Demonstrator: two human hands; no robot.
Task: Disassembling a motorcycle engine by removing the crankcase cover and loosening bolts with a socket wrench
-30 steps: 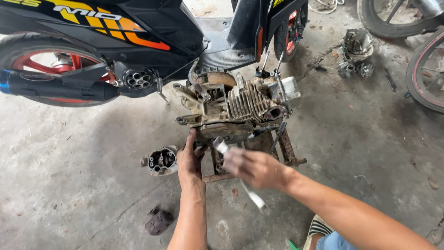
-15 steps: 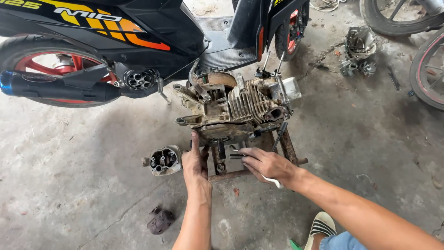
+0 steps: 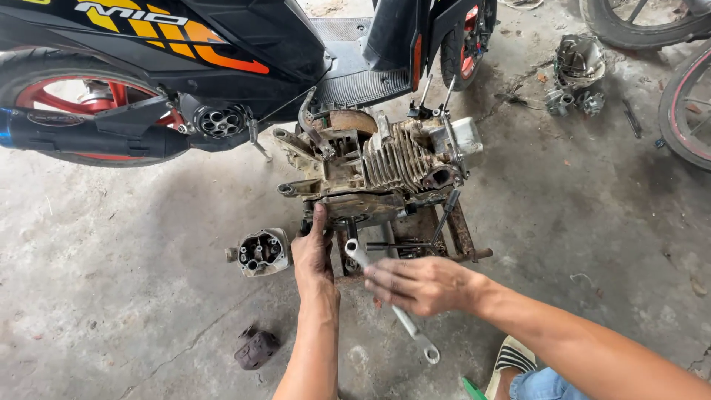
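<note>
engine [image 3: 378,167] off scooter, on rusty stand, cylinder head [image 3: 259,252] already removed | left hand [image 3: 315,255] flat on crankcase, grip open | right hand [image 3: 422,285] clamped on wrench [image 3: 392,304] just below engine | lower fasteners left

The right hand [image 3: 422,284] covers the middle of the wrench [image 3: 392,300], so only its 2 ends show, and the grip cannot be told. The left hand [image 3: 315,255] hides part of the engine [image 3: 378,167] underside. The motorcycle [image 3: 222,44] is cut off by the top edge. The sandal [image 3: 511,359] is cut by the bottom edge, and 2 wheels [image 3: 685,96] by the right corner.
</note>
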